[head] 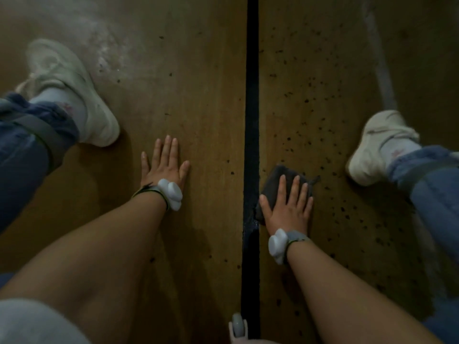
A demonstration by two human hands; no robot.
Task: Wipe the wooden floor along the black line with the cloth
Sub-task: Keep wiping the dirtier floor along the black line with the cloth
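The wooden floor point(198, 83) is filling the whole view, and the black line point(252, 95) is running straight over it from far edge to near edge, slightly right of the middle. The left shoe point(72, 90) and the right shoe point(380, 147), both white, are standing well apart on opposite sides of the line. The left hand point(165, 165) is resting flat on bare boards left of the line, fingers straight and spread, grasping nothing. The right hand point(288, 207) is pressing on the dark cloth point(275, 182) just right of the line, fingers straight and released. The cloth is lying under palm and fingers, its far edge showing beyond the fingertips. Dark specks point(310, 100) are dotting the boards around it.
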